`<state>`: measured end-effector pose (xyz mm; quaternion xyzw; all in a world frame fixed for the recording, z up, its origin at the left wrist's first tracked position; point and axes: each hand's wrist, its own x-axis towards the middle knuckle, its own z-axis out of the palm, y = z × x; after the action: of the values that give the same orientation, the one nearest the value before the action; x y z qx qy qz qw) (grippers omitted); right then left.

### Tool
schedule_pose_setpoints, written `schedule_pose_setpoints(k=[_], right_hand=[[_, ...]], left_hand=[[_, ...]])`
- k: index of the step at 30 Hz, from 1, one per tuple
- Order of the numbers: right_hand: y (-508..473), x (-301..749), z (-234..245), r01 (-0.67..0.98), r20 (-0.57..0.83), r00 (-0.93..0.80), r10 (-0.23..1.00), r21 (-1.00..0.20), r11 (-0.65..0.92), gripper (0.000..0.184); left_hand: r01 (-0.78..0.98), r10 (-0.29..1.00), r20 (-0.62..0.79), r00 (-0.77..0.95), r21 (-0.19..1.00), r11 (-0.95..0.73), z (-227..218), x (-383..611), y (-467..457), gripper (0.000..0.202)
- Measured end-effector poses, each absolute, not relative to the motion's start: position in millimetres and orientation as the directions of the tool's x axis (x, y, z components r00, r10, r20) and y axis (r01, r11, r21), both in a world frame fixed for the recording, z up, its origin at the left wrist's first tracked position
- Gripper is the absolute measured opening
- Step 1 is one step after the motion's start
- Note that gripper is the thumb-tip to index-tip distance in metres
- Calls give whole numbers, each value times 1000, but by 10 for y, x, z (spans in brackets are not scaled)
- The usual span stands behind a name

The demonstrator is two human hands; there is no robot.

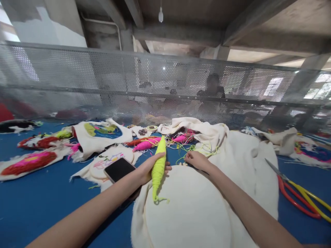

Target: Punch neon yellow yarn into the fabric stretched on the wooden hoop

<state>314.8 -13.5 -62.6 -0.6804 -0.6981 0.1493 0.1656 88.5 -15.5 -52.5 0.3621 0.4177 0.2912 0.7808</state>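
Note:
My left hand [152, 165] is closed around a long spindle of neon-yellow yarn [158, 170], held upright and slightly tilted. A short loose end curls at its lower tip. Further right, my right hand [194, 159] has its fingers curled in a pinch beside loose yellow-green strands [182, 155]. Whether a strand lies between those fingertips is too small to make out. Below both hands is a round embroidery hoop [188, 210] with plain cream cloth stretched in it. Extra cloth [248, 165] spreads out to the right of the hoop.
Scissors [294, 189] with red and yellow handles lie at the right, partly on the cloth. A phone [119, 169] rests left of my left forearm. Pink yarn spindles [147, 143] and embroidered pieces [103, 134] cover the back. A perforated metal screen [116, 82] borders the blue table [33, 206].

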Motion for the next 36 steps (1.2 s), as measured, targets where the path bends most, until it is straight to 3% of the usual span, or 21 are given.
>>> schedule_pose_setpoints(k=[5,11,13,15,18,23,28,36], right_hand=[[-88,3154,-726,809,161,83,984,-587,28,6],[15,3229,-690,598,275,168,947,-792,124,38],[-81,3251,-624,646,380,110,918,-729,225,45],[-224,3221,-563,765,472,-36,881,-555,328,32],[-434,3076,-528,815,416,-293,861,-361,453,21],[-577,2855,-613,707,257,-565,784,-340,621,35],[-546,2856,-691,711,221,-572,790,-347,611,40],[-578,2847,-633,688,228,-592,773,-355,632,39]], left_hand=[[-132,763,-465,449,810,572,-477,867,-151,32],[-108,756,-453,472,822,560,-459,848,-161,34],[-83,739,-460,493,821,566,-472,836,-155,38],[-60,719,-473,510,814,578,-493,822,-149,44],[-102,721,-425,546,821,562,-515,803,-150,43],[-186,863,-254,437,913,363,-470,750,-167,40],[-229,914,-150,377,941,249,-457,570,-49,32],[-243,970,-110,218,956,163,-363,147,232,22]])
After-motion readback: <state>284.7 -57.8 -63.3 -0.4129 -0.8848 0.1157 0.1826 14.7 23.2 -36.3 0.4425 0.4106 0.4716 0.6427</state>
